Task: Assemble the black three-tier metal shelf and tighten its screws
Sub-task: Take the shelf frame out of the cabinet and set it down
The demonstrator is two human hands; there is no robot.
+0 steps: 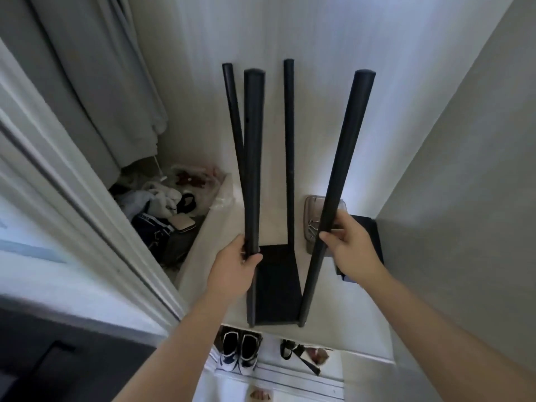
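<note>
Shelf [289,169] held by two poles.
My left hand [235,265] grips the left pole [253,140], my right hand [348,242] the right pole [345,155], both just above the bottom plate [275,285]; poles stand upright, hands equally near.

No lettering, label or number can be read on the black shelf frame [277,285] or elsewhere.

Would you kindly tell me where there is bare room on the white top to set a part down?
The bare patch lies on the white top left of the shelf base, between the left hand on its pole and the plastic bag. Right of the base is crowded: the metal tray and black box. The gap at left holds clothes.
</note>
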